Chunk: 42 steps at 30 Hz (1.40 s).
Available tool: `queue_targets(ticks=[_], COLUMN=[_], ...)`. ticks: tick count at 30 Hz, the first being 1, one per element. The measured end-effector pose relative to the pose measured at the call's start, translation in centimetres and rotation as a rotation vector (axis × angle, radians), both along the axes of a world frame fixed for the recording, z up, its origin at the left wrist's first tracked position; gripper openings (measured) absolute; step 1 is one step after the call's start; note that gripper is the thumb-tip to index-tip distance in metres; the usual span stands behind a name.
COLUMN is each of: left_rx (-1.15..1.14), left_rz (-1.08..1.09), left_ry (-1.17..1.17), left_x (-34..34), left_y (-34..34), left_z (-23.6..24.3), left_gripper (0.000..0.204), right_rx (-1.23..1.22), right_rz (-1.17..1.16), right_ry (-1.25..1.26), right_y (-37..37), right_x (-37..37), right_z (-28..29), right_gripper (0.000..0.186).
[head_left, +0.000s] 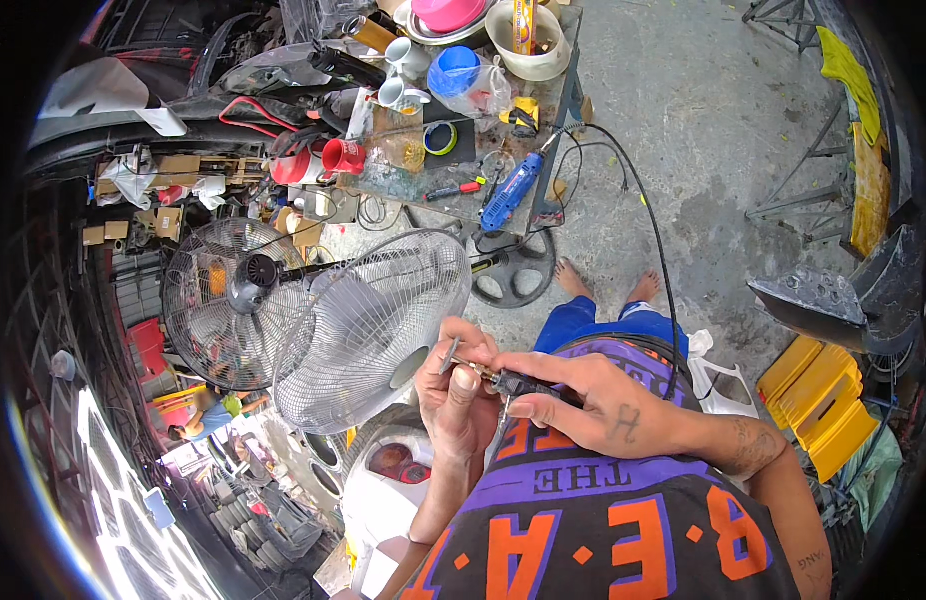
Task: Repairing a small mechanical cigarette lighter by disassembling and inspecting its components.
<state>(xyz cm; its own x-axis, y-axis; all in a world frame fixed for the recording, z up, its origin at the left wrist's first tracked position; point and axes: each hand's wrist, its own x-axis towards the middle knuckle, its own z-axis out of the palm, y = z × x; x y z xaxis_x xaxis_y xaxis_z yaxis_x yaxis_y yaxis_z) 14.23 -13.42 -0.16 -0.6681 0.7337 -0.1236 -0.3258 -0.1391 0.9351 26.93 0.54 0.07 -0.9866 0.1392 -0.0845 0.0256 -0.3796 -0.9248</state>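
Note:
My right hand [603, 405] is closed around a black rotary-tool handpiece [523, 385] in front of my shirt. A black flexible cable [655, 215] runs from the blue rotary tool [513, 192] on the table down toward this hand. My left hand [451, 400] pinches the metal front end of the handpiece, its fingertips meeting those of my right hand. A small grey disc-like bit [450, 355] sticks out between the left fingers and thumb. A thin metal piece [502, 418] hangs below the handpiece; its kind is not clear.
The table [413, 205] holds white mugs [407, 58], a yellow-rimmed tape roll [440, 138], a red-handled tool [453, 190] and a cream bucket [528, 60]. A large fan [378, 320] stands left of my hands. Yellow plastic pieces [818, 410] and a metal stand [808, 190] are at right.

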Motion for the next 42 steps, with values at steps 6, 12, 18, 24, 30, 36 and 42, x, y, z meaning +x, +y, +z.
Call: queue_targets(ticks=[6, 12, 18, 24, 30, 36, 42], left_rx=[-0.016, -0.023, 0.004, 0.047, 0.019, 0.020, 0.045], left_rz=[0.014, -0.011, -0.038, -0.067, -0.062, -0.093, -0.076], left_ry=[0.040, 0.042, 0.035, 0.027, 0.039, 0.075, 0.032], left_x=[0.1, 0.6, 0.6, 0.5, 0.2, -0.5, -0.5], left_y=[-0.2, 0.1, 0.1, -0.1, -0.4, -0.8, -0.8], left_z=[0.1, 0.4, 0.4, 0.1, 0.1, -0.1, -0.5], left_gripper=[0.027, 0.028, 0.027, 0.029, 0.029, 0.034, 0.033], right_rx=[-0.023, -0.049, -0.071, -0.092, -0.038, 0.016, 0.050], right_rz=[-0.004, -0.020, 0.013, 0.005, 0.039, 0.029, -0.007], right_ry=[-0.007, 0.028, 0.014, 0.029, 0.003, 0.039, 0.105], right_y=[-0.6, -0.4, -0.3, -0.2, 0.4, -0.3, -0.2], right_x=[-0.1, 0.4, 0.5, 0.8, 0.7, 0.6, 0.3], right_z=[-0.3, -0.6, -0.4, -0.5, -0.3, -1.3, -1.6], right_gripper=[0.046, 0.047, 0.048, 0.048, 0.048, 0.047, 0.048])
